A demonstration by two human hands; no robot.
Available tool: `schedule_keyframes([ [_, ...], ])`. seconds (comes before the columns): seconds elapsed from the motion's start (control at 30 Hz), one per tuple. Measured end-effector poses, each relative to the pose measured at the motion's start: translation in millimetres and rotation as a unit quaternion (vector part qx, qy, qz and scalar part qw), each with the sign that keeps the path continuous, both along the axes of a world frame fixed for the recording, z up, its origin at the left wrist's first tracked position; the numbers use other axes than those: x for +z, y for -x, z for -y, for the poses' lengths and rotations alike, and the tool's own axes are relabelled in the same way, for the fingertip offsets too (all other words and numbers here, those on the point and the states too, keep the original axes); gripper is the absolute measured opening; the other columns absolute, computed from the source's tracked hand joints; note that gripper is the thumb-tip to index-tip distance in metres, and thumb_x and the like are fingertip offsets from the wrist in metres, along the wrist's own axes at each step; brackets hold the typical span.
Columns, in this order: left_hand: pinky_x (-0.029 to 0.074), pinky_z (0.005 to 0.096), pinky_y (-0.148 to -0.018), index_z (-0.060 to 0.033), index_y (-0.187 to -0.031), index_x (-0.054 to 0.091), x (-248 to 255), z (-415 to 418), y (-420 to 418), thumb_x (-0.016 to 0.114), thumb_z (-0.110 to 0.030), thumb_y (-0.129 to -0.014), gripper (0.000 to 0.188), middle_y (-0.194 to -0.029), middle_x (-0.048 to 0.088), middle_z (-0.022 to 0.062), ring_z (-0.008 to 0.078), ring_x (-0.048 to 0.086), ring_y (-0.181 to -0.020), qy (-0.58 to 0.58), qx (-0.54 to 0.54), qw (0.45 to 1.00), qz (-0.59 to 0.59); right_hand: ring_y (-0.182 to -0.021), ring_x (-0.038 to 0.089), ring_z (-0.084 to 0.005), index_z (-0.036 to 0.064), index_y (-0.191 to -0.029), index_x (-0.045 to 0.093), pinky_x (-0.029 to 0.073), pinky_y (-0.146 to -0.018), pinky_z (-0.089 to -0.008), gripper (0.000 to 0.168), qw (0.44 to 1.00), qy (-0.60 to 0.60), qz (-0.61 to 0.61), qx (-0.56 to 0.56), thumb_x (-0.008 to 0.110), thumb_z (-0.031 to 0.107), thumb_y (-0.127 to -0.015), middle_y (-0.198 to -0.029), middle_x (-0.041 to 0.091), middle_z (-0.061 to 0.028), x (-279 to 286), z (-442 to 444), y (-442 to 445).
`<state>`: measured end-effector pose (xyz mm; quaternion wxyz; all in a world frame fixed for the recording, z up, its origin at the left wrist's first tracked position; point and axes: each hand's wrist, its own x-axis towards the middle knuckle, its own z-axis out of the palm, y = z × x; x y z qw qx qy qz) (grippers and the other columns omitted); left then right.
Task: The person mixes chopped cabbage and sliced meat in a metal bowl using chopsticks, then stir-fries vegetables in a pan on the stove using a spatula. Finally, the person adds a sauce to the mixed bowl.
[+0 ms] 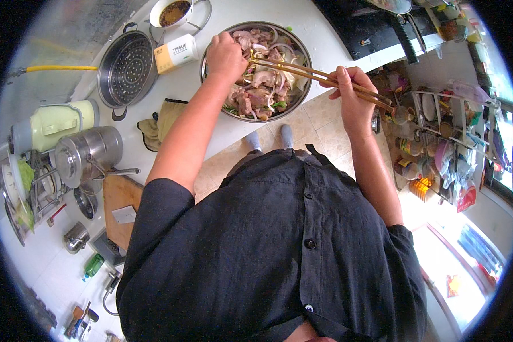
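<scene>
A large round metal pan on the counter holds pieces of meat, sliced onion, bean sprouts and some greens. My right hand grips a pair of long wooden chopsticks, whose tips reach into the food near the pan's middle. Over the pan's left part is my left hand, its fingers bent down at the meat beside the chopstick tips. Whether its fingertips pinch any food is hidden.
Left of the pan are a tissue pack, a perforated steamer pot, a bowl of dark sauce and olive cloth mitts. A lidded metal pot and a wooden cutting board stand nearer. A black cooktop lies at upper right.
</scene>
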<state>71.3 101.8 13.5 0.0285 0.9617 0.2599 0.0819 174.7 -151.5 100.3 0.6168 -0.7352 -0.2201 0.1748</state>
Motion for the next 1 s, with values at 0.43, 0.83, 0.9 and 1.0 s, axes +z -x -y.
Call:
schedule_keyframes([
  [0.43, 0.045, 0.0369, -0.089, -0.009, -0.077, 0.07, 31.2, 2.8, 46.2, 0.072, -0.028, -0.069, 0.02, -0.107, 0.057, 0.0128, 0.0265, 0.057, -0.099, 0.245, 0.129, 0.958, 0.076, -0.057, 0.058, -0.0086, 0.0, -0.082, 0.063, 0.05, -0.052, -0.0236, 0.021, 0.999, 0.009, -0.026, 0.017, 0.063, 0.018, -0.09, -0.071, 0.066, -0.0067, -27.0, -31.3, 12.8],
  [0.83, 0.037, 0.023, -0.065, -0.0073, -0.078, 0.064, 156.4, 66.2, 102.3, 0.068, -0.008, -0.063, 0.016, -0.1, 0.048, 0.004, 0.012, 0.047, -0.077, 0.433, -0.147, 0.82, 0.345, -0.076, 0.07, -0.0193, -0.001, -0.091, 0.064, 0.049, -0.052, -0.0225, 0.021, 0.998, -0.031, -0.03, -0.045, 0.055, 0.018, -0.096, -0.085, 0.069, -0.0088, 5.4, 20.6, -13.1],
  [0.9, 0.038, 0.025, -0.059, -0.0106, -0.077, 0.065, 204.9, 85.1, 110.8, 0.067, -0.011, -0.063, 0.014, -0.097, 0.048, 0.0041, 0.0135, 0.048, -0.073, 0.368, -0.245, 0.822, 0.358, -0.078, 0.07, -0.0186, -0.001, -0.093, 0.065, 0.05, -0.053, -0.0222, 0.023, 0.998, 0.013, 0.04, -0.039, 0.055, 0.019, -0.096, -0.084, 0.069, -0.0079, 16.6, 30.8, -22.4],
  [1.0, 0.035, 0.0246, -0.06, -0.0121, -0.076, 0.063, 250.9, 102.1, 122.7, 0.071, -0.008, -0.063, 0.016, -0.094, 0.046, 0.0019, 0.0127, 0.045, -0.075, 0.342, -0.305, 0.806, 0.374, -0.07, 0.067, -0.0145, 0.0, -0.086, 0.068, 0.05, -0.055, -0.0249, 0.011, 0.973, 0.118, 0.199, -0.01, 0.065, 0.011, -0.088, -0.08, 0.068, -0.0078, 23.2, 25.7, -26.8],
])
